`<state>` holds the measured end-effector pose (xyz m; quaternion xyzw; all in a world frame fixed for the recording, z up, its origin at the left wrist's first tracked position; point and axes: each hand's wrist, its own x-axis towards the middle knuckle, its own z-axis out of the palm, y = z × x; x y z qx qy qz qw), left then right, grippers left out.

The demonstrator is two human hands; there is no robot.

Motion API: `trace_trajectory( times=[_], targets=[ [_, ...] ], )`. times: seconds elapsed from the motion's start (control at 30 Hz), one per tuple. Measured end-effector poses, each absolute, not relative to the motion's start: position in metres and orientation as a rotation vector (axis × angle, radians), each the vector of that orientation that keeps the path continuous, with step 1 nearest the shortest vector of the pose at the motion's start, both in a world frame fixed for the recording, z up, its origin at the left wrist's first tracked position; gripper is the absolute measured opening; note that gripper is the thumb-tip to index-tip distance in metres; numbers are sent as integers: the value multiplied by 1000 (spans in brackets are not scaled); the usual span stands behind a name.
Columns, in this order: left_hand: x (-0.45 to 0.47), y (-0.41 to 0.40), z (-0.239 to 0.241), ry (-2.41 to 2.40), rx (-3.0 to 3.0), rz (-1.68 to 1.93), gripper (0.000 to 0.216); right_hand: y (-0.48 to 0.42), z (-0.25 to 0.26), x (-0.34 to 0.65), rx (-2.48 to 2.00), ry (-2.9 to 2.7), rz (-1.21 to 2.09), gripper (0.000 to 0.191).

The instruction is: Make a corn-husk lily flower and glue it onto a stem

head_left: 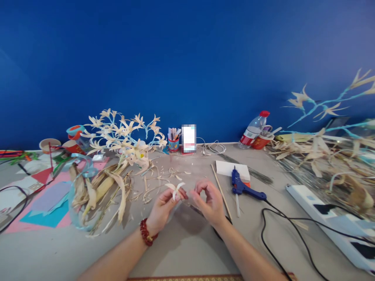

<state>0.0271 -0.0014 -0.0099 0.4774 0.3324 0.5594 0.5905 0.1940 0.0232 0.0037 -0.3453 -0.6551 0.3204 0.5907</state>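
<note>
My left hand (164, 205) pinches a small cream flower (175, 190) of dried husk petals between thumb and fingertips. Around that wrist is a dark red beaded bracelet (147, 233). Just to the right, my right hand (209, 203) is curled, its thumb and index finger close together; whatever is between them, if anything, is too small to make out. A thin wooden stick (221, 190) lies beside the right hand. Beyond it, a blue glue gun (244, 186) rests with its nozzle end by a white box (227, 168).
Dried husks (102, 189) and scraps lie left, below a branching arrangement of husk flowers (125, 132). Coloured paper (48, 210) is farther left. A pen cup (174, 144) stands at the back. Rightward are a bottle (253, 130), a power strip (322, 222), and black cords (295, 230).
</note>
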Motion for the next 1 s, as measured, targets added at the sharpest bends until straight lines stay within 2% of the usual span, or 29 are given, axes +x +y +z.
trace_trajectory(
  times=[0.17, 0.33, 0.5, 0.73, 0.87, 1.0],
  targets=[
    [29, -1, -6, 648, 1079, 1291, 16, 40, 6, 204, -1036, -1237, 849, 15],
    [30, -2, -4, 543, 982, 1234, 13, 35, 15, 204, -864, -1496, 891, 14],
    [30, -3, -5, 520, 920, 1204, 13, 29, 11, 196, -732, -1513, 1165, 34],
    [28, 0, -6, 546, 923, 1226, 12, 39, 22, 220, -1075, -1540, 636, 43],
    [27, 0, -4, 560, 948, 1240, 11, 47, 20, 229, -1269, -1641, 653, 44],
    [24, -1, 2, 562, 1017, 1216, 13, 44, 14, 221, -1142, -1918, 806, 68]
  ],
)
